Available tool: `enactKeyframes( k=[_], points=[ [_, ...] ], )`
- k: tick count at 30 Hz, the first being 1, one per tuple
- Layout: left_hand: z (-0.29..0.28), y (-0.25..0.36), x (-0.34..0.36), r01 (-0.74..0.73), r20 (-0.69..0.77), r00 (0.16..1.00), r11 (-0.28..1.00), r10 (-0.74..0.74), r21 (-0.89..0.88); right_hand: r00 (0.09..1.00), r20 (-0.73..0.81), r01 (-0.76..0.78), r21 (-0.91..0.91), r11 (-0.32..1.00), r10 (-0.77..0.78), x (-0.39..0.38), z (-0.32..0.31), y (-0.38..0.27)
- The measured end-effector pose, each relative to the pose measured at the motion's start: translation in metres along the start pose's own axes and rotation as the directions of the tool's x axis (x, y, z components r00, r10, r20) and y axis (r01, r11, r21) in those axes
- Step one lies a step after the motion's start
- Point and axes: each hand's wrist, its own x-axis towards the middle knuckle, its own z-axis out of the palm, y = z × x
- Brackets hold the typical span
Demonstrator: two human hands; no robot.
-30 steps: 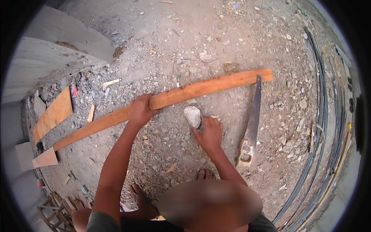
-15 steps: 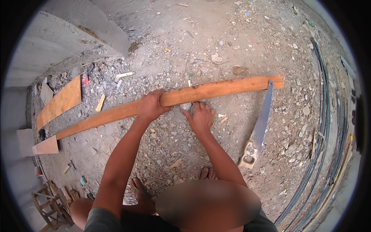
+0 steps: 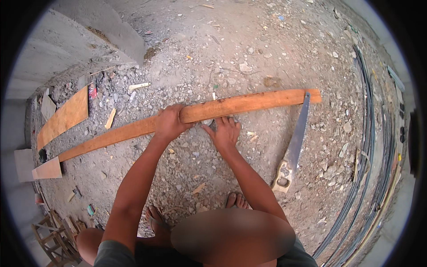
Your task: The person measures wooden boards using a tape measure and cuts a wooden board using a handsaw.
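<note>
My left hand [image 3: 171,122] grips a long orange-brown wooden board [image 3: 240,100] that lies across the rubble ground, curved in this fisheye view. My right hand [image 3: 224,133] rests just below the board's near edge, fingers spread, beside a pale stone [image 3: 206,123] that is mostly hidden under the board. A handsaw [image 3: 296,142] with a worn pale handle lies to the right, its tip on the board near that end.
Plywood pieces [image 3: 64,116] lie at the left, near a concrete wall [image 3: 75,42]. A wooden frame [image 3: 49,236] stands at lower left. Bundled rods [image 3: 364,178] run along the right. Gravel [image 3: 267,62] and wood scraps cover the ground. My feet [image 3: 235,200] are below.
My right hand has moved up to the board's near edge. The stone, in full view a second ago, is now mostly under the board. My left hand still holds the board.
</note>
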Motion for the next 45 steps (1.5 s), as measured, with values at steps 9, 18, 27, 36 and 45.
enactKeyframes(
  k=[9,18,27,36,45],
  points=[
    [0.006,-0.009,0.007,-0.089,-0.147,0.985,0.996,0.089,0.006,0.992,0.107,-0.071,0.063,0.996,0.064,0.011,0.003,-0.005],
    [0.008,0.044,0.041,-0.257,-0.11,0.963,0.96,0.245,-0.108,0.968,-0.226,-0.069,0.163,0.984,0.105,-0.074,-0.099,0.051],
    [0.055,0.067,0.061,-0.231,-0.167,0.962,0.97,0.216,-0.075,0.865,-0.121,-0.495,-0.043,0.868,0.487,-0.208,-0.167,0.115],
    [0.042,0.067,0.079,-0.16,-0.039,0.986,0.987,0.16,-0.003,0.866,-0.032,-0.482,-0.325,0.814,0.5,-0.211,-0.178,0.091],
    [0.046,0.087,0.083,-0.146,0.048,0.988,0.988,0.148,-0.04,0.704,-0.003,-0.709,-0.048,0.703,0.71,-0.2,-0.195,0.021]
  ],
)
